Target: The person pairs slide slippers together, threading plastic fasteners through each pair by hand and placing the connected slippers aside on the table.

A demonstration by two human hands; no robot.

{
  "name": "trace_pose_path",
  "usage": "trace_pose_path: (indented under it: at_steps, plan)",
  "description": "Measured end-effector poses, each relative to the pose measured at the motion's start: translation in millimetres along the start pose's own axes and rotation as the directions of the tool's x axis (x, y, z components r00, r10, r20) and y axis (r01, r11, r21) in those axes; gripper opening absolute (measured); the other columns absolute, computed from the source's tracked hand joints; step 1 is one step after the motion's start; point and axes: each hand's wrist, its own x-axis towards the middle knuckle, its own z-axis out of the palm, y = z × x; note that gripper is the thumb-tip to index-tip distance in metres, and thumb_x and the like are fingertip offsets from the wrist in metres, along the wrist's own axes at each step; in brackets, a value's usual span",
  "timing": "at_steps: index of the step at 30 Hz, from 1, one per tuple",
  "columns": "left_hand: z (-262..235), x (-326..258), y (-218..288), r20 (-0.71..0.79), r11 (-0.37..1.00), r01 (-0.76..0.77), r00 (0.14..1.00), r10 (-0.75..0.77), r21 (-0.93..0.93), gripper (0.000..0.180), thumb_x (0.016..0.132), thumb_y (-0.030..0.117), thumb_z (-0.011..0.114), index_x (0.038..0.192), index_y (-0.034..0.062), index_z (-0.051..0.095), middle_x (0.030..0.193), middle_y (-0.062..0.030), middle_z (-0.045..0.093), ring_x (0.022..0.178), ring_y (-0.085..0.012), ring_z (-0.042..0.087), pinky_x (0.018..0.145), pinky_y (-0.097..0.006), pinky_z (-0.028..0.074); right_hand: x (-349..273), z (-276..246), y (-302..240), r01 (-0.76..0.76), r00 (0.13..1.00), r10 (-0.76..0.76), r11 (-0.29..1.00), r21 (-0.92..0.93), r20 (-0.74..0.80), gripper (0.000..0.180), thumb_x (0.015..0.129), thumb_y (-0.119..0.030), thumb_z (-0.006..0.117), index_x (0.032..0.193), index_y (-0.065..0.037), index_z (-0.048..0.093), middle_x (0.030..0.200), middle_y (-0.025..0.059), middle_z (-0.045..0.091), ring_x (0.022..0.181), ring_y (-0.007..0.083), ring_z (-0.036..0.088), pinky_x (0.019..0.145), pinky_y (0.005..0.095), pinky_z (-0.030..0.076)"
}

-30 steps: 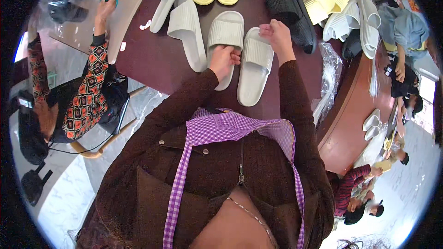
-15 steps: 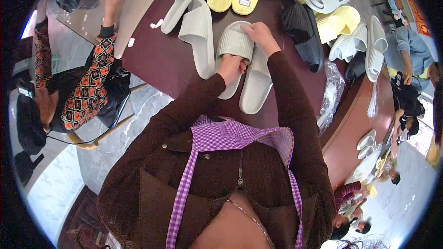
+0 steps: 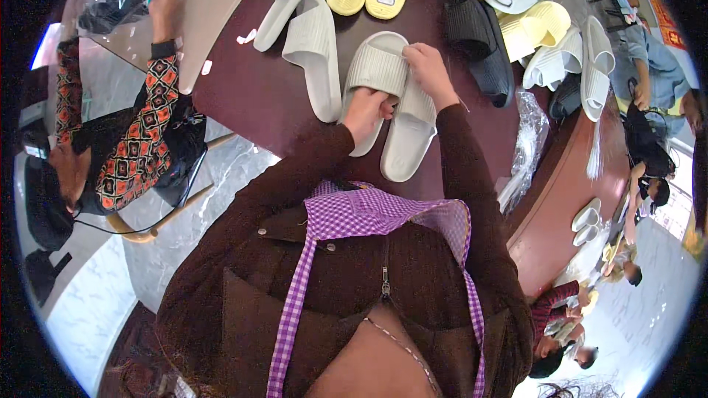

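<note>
Pale grey ribbed foam slides [image 3: 391, 103] lie side by side at 12 o'clock on the dark maroon surface [image 3: 258, 96]; left hand [image 3: 366, 108] and right hand [image 3: 428, 74] grip them closed-fingered, pairing seemingly underway, not finished

Both forearms, in dark brown sleeves, reach forward from the lower edge and converge. The left hand [image 3: 366, 110] is curled, fingers bent under and thumb forward. The right hand [image 3: 426, 70] lies palm down just beyond it, fingers pressed together.
</note>
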Motion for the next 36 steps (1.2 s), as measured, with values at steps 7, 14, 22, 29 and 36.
trace_pose_path:
  at_steps: [7, 14, 22, 29, 36]
  plan:
    - [6, -64, 38, 0.114, 0.856, -0.243, 0.97, 0.214, 0.457, 0.021, 0.085, 0.016, 0.056, 0.091, -0.003, 0.06, 0.07, -0.0035, 0.058, 0.062, -0.0081, 0.053, 0.055, -0.024, 0.044, -73, -17, -8, -0.07, 0.986, 0.104, 0.967, 0.244, -0.132, 0.023, 0.08, -0.02, 0.056, 0.082, 0.001, 0.062, 0.07, 0.0016, 0.058, 0.066, 0.0111, 0.052, 0.06, 0.0261, 0.042]
    - [54, -54, 76, 0.33, 0.72, -0.486, 0.872, 0.362, 0.495, 0.02, 0.084, 0.015, 0.058, 0.094, -0.0016, 0.062, 0.073, 0.0004, 0.058, 0.06, -0.0051, 0.05, 0.053, -0.02, 0.04, -128, -18, -20, 0.047, 0.98, 0.018, 0.948, 0.316, -0.199, 0.019, 0.084, -0.019, 0.055, 0.082, -0.001, 0.061, 0.068, -0.0008, 0.055, 0.065, 0.007, 0.049, 0.058, 0.022, 0.039]
    - [75, -56, 59, 0.458, 0.935, -0.239, 0.883, 0.098, 0.261, 0.017, 0.085, 0.014, 0.058, 0.091, -0.0002, 0.064, 0.074, -0.0013, 0.06, 0.06, -0.0056, 0.051, 0.054, -0.021, 0.041, -166, -18, -32, 0.196, 0.92, -0.081, 0.942, 0.272, -0.383, 0.019, 0.089, -0.02, 0.051, 0.086, -0.003, 0.058, 0.062, -0.0017, 0.049, 0.052, 0.0043, 0.041, 0.046, 0.0207, 0.033]
    - [89, -69, 51, 0.525, 0.929, -0.184, 0.851, -0.014, 0.322, 0.014, 0.088, 0.013, 0.054, 0.09, 0.0015, 0.062, 0.069, -0.0006, 0.058, 0.056, -0.007, 0.052, 0.05, -0.021, 0.041, -176, -41, -70, 0.343, 0.882, 0.048, 0.618, 0.707, -0.469, 0.027, 0.096, -0.023, 0.037, 0.095, 0.0, 0.051, 0.057, -0.0035, 0.035, 0.044, 0.003, 0.028, 0.037, 0.0195, 0.024]
    - [92, -75, 33, 0.576, 0.918, -0.146, 0.811, -0.103, 0.368, 0.012, 0.088, 0.013, 0.054, 0.087, 0.0019, 0.058, 0.068, -0.001, 0.056, 0.054, -0.0079, 0.051, 0.05, -0.022, 0.043, -168, -44, -72, 0.415, 0.877, -0.013, 0.524, 0.744, -0.48, 0.027, 0.097, -0.023, 0.038, 0.101, 0.001, 0.048, 0.057, -0.0031, 0.036, 0.044, 0.0049, 0.029, 0.037, 0.0211, 0.026]
